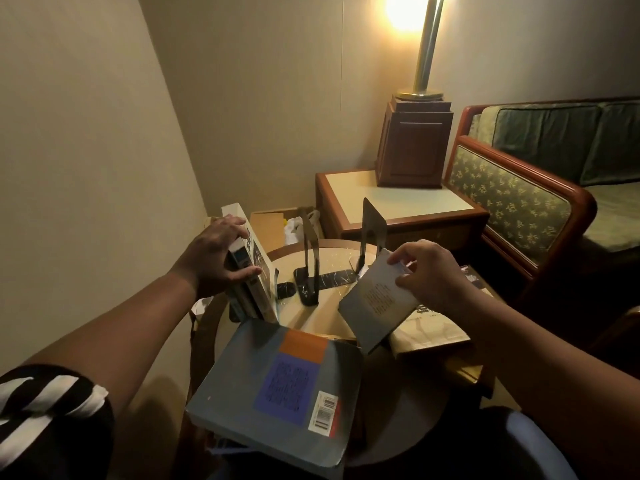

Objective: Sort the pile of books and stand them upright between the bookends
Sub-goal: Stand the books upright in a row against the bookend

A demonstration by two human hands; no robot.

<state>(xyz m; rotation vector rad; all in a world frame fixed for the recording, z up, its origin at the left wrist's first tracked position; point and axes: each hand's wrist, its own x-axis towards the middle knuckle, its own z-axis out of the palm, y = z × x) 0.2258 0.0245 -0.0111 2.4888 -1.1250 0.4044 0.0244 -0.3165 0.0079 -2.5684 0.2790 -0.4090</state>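
Fingers [232,225] of the left hand [214,252], centre left of the frame, curl round a group of upright books [255,271] standing on the table [322,315]; their count cannot be told. Behind them, one cardboard box [268,225] holds a white bag-like item [297,227]. Two bookends stand at centre, apart: left bookend [309,252], right bookend [374,230]. One large grey book [277,393] lies flat, lower centre. Right hand [433,271] pinches one thin grey book [377,304], tilted above a flat pile [433,332].

Glossy metal bookends [372,230] — matt paper books [277,389].
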